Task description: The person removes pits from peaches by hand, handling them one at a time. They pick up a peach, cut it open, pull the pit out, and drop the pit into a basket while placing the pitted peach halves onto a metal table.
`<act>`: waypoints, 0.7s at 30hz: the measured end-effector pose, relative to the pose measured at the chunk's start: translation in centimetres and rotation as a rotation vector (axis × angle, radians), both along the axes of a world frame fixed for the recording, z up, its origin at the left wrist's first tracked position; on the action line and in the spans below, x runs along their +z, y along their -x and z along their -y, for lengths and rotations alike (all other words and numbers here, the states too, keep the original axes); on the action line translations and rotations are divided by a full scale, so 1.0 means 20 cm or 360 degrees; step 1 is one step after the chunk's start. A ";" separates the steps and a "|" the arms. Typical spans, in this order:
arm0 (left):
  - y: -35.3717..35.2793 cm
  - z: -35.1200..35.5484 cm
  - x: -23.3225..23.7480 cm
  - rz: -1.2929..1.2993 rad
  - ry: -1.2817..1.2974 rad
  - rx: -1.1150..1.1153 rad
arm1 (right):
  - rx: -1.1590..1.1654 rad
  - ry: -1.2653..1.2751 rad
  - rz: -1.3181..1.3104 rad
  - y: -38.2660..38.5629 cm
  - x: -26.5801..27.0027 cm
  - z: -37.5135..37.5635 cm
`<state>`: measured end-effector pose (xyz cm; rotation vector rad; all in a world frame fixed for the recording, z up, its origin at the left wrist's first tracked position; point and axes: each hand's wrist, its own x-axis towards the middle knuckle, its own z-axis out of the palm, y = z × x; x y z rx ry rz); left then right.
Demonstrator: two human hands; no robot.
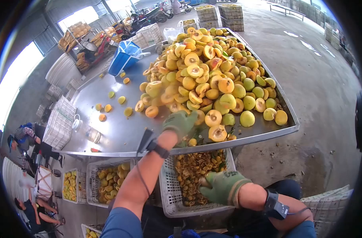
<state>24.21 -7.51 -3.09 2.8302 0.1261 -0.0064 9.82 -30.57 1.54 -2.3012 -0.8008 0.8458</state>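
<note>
My left hand (181,123), in a green glove, is low over the metal table at the near edge of a pile of halved yellow peaches (195,71). Its fingertips are blurred against the fruit, so a grip cannot be made out. A cut peach half (218,133) lies just to its right. My right hand (224,188), gloved in green too, hangs over a white plastic crate (170,198) below the table edge. Its fingers are curled, and what they hold, if anything, is hidden. Brown peach stones and scraps (191,174) fill much of that crate.
The steel table (121,144) has a raised rim. On it are a blue container (124,59), a clear plastic jug (88,133) and scattered halves. Crates of fruit (105,178) stand left on the floor. Two people (26,137) are at far left; stacked crates (231,18) are behind.
</note>
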 end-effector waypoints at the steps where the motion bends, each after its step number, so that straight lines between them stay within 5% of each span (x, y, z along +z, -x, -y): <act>1: -0.03 0.06 0.00 -0.0048 -0.0065 -0.0009 | -0.0094 -0.0049 0.0067 -0.04 -0.01 0.01; 4: -0.09 0.16 -0.11 0.0074 -0.0031 0.0005 | -0.0448 -0.0202 0.0322 -0.13 -0.06 0.05; 8: -0.03 0.27 -0.16 0.0247 0.0178 0.0165 | -0.0588 -0.0374 0.0159 -0.33 -0.07 0.08; 11: -0.06 0.18 -0.22 0.0475 0.0700 0.0013 | -0.0940 -0.0637 -0.0052 -0.45 -0.13 0.05; 15: 0.17 0.05 0.09 0.0068 0.1943 0.0081 | -0.0839 -0.0908 -0.0623 -0.39 0.09 0.05; 19: 0.38 0.01 0.01 0.0554 0.1490 -0.0571 | -0.0621 -0.1066 -0.0802 -0.35 0.01 -0.06; 21: 0.44 0.02 -0.11 0.0389 0.1902 -0.0293 | -0.0594 -0.1048 -0.0818 -0.34 -0.04 -0.11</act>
